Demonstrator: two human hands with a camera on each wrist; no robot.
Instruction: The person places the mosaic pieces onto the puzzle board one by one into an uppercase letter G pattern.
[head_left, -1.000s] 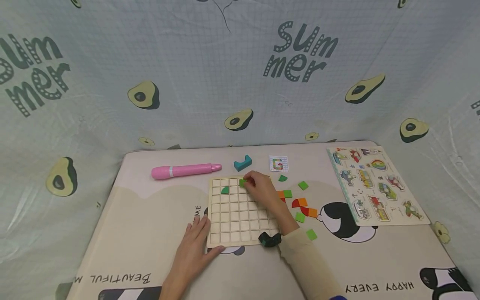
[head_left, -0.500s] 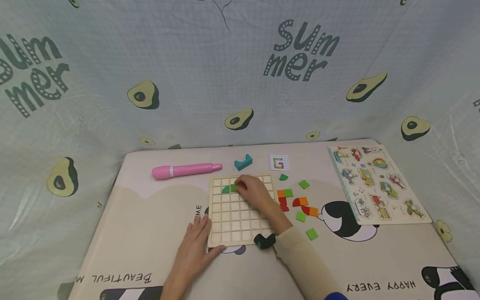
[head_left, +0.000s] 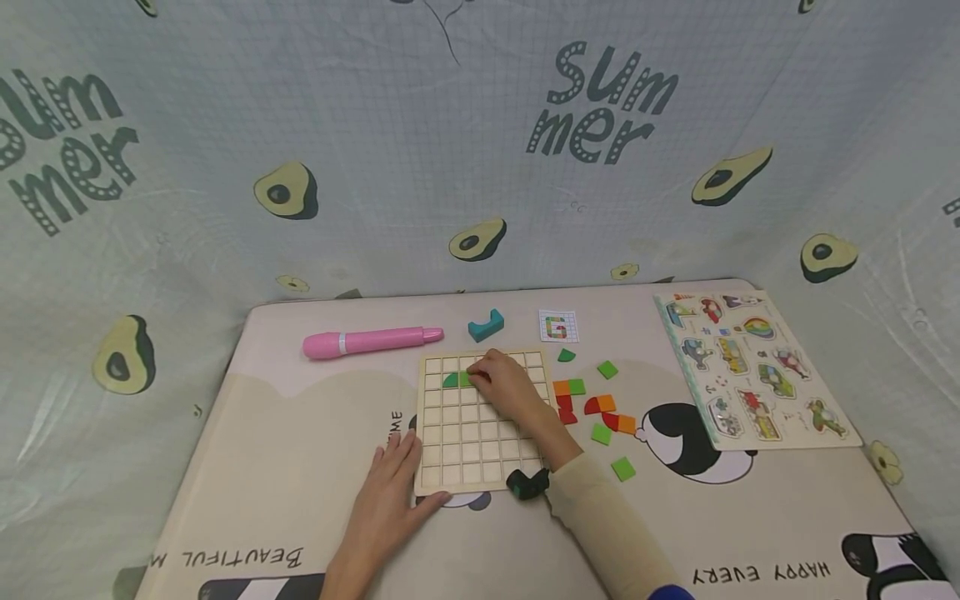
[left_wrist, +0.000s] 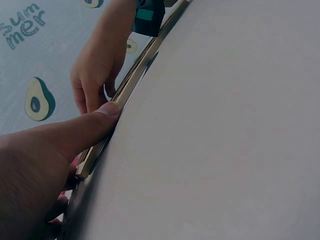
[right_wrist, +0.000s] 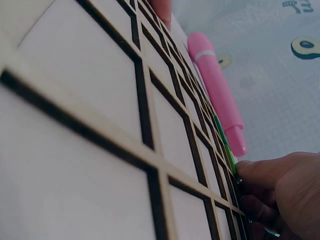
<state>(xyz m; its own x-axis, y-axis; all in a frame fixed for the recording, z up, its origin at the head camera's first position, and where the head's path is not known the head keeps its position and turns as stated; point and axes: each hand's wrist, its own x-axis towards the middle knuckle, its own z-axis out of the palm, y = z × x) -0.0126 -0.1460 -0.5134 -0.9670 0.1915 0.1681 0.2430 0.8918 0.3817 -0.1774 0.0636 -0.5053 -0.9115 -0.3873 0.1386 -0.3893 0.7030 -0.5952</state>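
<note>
A wooden grid board [head_left: 461, 433] lies on the table. My right hand [head_left: 513, 387] is over its upper part, thumb and fingertips pinching a light green square tile [head_left: 465, 379] at a grid cell. Just left of that tile sits a dark green quarter-round tile [head_left: 450, 380] on the board. In the right wrist view, the thumb meets the light green tile [right_wrist: 230, 159] and the other fingers are curled below, partly hidden. My left hand [head_left: 382, 492] rests at the board's near left corner, fingers extended, with the thumb [left_wrist: 107, 110] along the near edge in the left wrist view.
Several loose green, orange and red tiles [head_left: 600, 404] lie right of the board. Behind it are a teal curved block [head_left: 486, 326] and a pattern card [head_left: 558, 327]. A pink pen-shaped thing [head_left: 375, 340] lies at back left, a picture board [head_left: 757, 367] at right.
My right hand has moved left and slightly nearer with the light green tile, bringing it beside the dark green quarter-round tile. My left hand has stayed in place.
</note>
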